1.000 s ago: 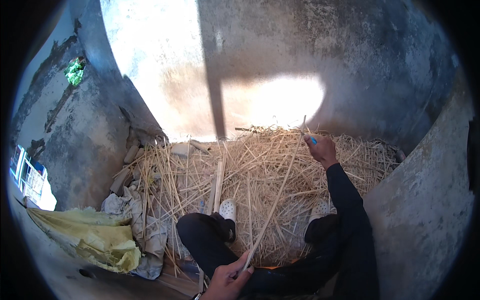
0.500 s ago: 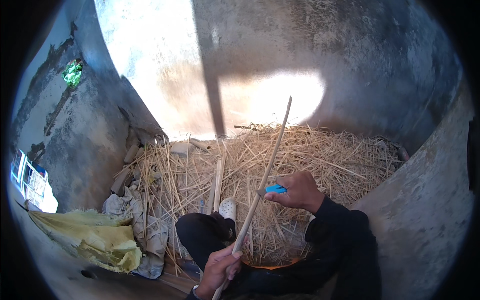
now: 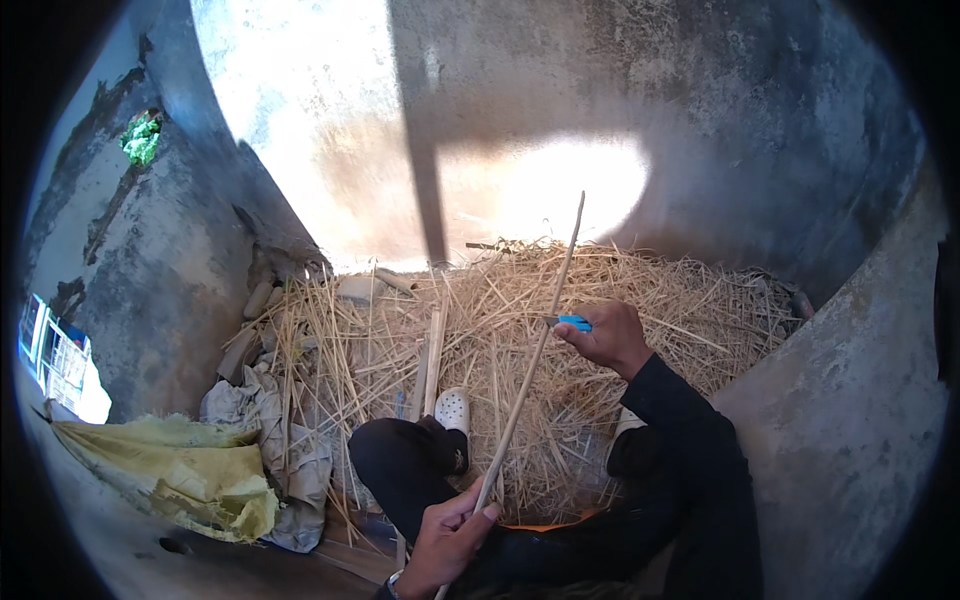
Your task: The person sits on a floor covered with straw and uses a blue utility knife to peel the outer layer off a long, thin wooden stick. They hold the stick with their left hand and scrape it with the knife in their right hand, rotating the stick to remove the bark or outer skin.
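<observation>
- A rough grey concrete wall (image 3: 700, 130), stained and patchy, curves across the back.
- A bright patch of sunlight (image 3: 560, 190) falls on the wall, crossed by a dark vertical shadow (image 3: 425, 180).
- A loose heap of pale yellow straw (image 3: 690, 310) covers the ground.
- A crumpled yellow plastic sack (image 3: 170, 470) lies at the left, beside grey woven bags (image 3: 270, 440).
- A small green plant (image 3: 141, 138) grows from a crack high on the left.

Straw heap (image 3: 640, 300) fills floor ahead; walls (image 3: 850, 420) crowd both sides; open room only above straw.
</observation>
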The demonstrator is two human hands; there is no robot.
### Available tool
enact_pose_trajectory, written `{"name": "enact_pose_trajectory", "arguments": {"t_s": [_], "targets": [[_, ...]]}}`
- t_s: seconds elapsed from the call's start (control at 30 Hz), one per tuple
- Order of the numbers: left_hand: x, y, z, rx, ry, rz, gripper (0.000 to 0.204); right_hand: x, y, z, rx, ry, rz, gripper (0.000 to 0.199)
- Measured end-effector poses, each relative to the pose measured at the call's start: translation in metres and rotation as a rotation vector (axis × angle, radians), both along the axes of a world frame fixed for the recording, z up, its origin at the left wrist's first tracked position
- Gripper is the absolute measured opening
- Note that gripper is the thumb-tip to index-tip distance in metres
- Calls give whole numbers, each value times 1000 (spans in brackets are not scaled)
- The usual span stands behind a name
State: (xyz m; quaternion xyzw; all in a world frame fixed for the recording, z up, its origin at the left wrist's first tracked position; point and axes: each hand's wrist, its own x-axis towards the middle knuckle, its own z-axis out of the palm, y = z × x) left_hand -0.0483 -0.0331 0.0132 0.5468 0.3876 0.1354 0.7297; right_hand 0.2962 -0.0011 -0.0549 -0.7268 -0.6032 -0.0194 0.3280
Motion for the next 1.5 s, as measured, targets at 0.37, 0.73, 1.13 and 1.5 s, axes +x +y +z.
{"name": "enact_pose_trajectory", "arguments": {"t_s": [0.37,0.73,1.13,1.5], "targets": [[-4,-9,2,-34,32,-48,50,51,4,-15,32,15,-160,70],[-13,-21,11,102,-30,-100,41,89,1,-11,149,-115,-303,68],[-29,-14,-16,-256,2,-56,48,173,-39,-26,156,173,-677,80],[-9,5,-4,-232,-157,48,48,-41,-16,12,87,-23,57,68]]}}
